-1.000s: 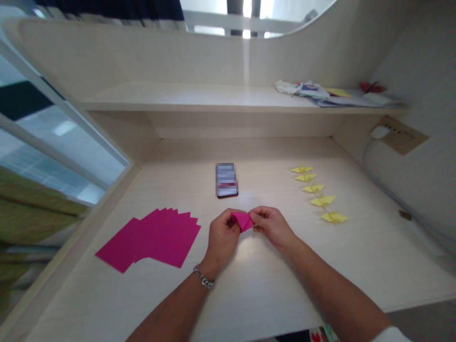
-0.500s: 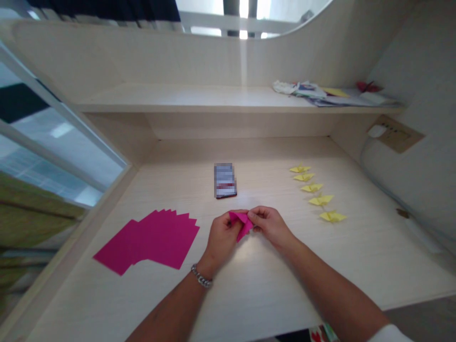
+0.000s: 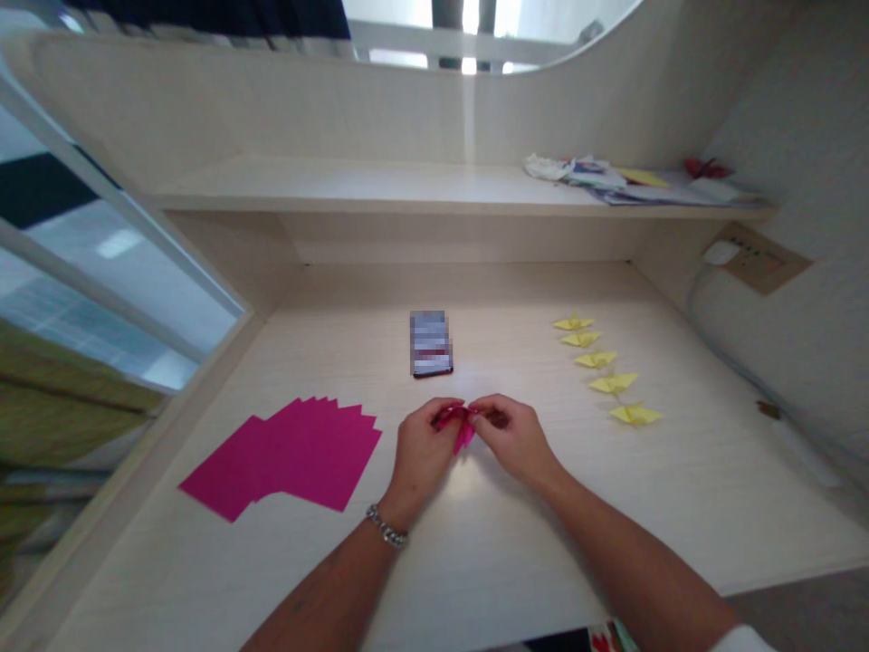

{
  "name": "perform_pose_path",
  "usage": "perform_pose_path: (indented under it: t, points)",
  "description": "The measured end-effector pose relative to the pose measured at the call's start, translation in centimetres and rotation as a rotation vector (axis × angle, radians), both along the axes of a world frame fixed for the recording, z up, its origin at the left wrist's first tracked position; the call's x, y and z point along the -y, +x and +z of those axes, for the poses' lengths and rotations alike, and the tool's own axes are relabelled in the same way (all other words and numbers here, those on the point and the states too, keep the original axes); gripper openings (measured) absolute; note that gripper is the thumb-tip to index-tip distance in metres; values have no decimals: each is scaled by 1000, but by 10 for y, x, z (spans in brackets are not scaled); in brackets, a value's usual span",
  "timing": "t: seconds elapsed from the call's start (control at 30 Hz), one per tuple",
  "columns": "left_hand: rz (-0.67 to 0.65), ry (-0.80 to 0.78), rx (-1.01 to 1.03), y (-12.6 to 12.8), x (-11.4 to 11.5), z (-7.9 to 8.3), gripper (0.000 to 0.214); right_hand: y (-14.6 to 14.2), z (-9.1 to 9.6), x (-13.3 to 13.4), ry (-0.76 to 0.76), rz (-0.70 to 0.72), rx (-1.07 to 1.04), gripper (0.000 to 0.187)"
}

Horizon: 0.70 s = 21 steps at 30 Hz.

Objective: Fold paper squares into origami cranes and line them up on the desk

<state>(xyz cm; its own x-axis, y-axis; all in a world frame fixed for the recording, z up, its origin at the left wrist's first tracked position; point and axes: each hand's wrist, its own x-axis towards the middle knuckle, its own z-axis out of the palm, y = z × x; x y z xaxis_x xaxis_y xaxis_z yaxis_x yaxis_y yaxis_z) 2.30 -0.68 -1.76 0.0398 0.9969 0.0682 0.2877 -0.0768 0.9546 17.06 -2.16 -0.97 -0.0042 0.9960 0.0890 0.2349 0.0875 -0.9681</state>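
Observation:
Between my two hands is a small folded piece of pink origami paper (image 3: 463, 436), partly covered by my fingers. My left hand (image 3: 424, 453) pinches its left side, thumb in front. On the other side my right hand (image 3: 512, 433) grips it between thumb and fingers. The paper's lower points hang down below the fingertips, just above the desk. To the left lies a fanned stack of flat pink paper squares (image 3: 299, 457). Off to the right, several yellow paper cranes (image 3: 613, 383) stand in a slanting row.
A phone (image 3: 431, 344) lies on the desk (image 3: 353, 317) beyond my hands. Papers (image 3: 631, 181) rest on the shelf (image 3: 380, 186) above. A cable (image 3: 723, 340) runs from a wall socket (image 3: 759, 258) at the right. A window (image 3: 122, 244) is on the left.
The pink paper now shows less of its face, turned and gathered between my fingers. My right hand has shifted slightly and curled closer round it; the view has moved a little.

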Motion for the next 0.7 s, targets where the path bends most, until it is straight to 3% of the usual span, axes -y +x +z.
perform_pose_path:
  t: [0.23,0.5,0.7]
  points:
    - [-74,-175,339,5,-2,-10,28,1,-11,-5,-61,-41,-62,18]
    - [-49,-128,267,4,-2,-1,21,4,-10,-10,-361,93,-561,31]
    - [-41,-91,153,3,-1,1,22,4,-14,-11,-389,90,-626,35]
